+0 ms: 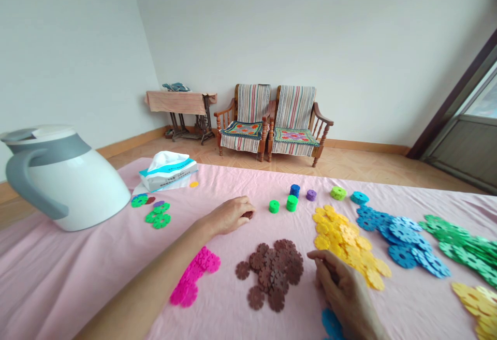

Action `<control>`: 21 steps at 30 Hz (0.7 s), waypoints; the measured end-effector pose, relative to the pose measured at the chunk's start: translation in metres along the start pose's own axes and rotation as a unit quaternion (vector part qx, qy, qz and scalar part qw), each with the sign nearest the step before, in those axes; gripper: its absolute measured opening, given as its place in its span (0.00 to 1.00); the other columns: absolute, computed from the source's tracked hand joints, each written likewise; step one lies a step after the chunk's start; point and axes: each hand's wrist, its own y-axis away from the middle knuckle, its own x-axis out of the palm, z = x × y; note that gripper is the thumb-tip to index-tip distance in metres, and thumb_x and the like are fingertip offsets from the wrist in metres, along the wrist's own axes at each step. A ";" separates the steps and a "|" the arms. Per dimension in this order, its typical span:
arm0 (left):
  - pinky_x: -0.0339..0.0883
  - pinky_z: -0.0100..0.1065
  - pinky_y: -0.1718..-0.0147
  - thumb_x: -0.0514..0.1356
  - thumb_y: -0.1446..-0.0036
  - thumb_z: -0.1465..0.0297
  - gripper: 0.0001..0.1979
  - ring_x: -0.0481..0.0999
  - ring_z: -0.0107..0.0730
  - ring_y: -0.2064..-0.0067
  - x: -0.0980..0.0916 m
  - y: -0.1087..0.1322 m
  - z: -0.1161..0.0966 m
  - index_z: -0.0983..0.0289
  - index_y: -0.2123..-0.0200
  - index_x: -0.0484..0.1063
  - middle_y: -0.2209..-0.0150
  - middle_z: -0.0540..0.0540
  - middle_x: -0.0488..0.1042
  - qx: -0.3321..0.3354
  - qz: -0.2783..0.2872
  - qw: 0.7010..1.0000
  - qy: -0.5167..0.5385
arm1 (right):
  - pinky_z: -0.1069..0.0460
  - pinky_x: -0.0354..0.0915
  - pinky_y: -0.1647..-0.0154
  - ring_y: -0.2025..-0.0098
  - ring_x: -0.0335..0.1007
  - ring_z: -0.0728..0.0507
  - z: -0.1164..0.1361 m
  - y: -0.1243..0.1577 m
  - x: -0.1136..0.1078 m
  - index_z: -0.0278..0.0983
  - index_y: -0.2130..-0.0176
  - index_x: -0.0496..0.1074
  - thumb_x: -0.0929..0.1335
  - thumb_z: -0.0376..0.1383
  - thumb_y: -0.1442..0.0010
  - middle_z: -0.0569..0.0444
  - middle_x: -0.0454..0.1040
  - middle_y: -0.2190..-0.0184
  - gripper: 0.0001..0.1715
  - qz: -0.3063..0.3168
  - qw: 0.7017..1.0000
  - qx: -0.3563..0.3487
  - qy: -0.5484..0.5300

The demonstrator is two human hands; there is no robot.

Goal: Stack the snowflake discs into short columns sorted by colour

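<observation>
My left hand (233, 216) reaches to the middle of the pink cloth, its fingers closed round a small stack of brown snowflake discs (247, 215). Just right of it stand short green stacks (274, 206). A loose pile of brown notched discs (277, 270) lies between my hands. My right hand (344, 285) is to the right of this pile, fingers curled and index finger pointing at it; something dark shows in its grip, too shaded to make out. Yellow discs (344, 239) spread beyond my right hand, and blue discs (332, 324) lie partly beneath it.
Pink discs (194, 278) lie beside my left forearm. A white jug (85, 185) and a tissue box (169, 172) stand at the left. Blue discs (404, 239) and green discs (462, 241) spread at the right. Small blue (295, 190) and purple (311, 195) stacks stand farther back.
</observation>
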 end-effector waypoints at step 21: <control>0.65 0.29 0.64 0.51 0.54 0.81 0.32 0.73 0.26 0.69 0.013 0.031 -0.012 0.68 0.43 0.55 0.55 0.58 0.73 -0.289 -0.126 0.934 0.170 | 0.55 0.61 0.73 0.75 0.66 0.49 0.039 -0.007 0.007 0.37 0.58 0.69 0.57 0.40 0.38 0.55 0.70 0.77 0.18 0.121 0.972 -0.143 0.144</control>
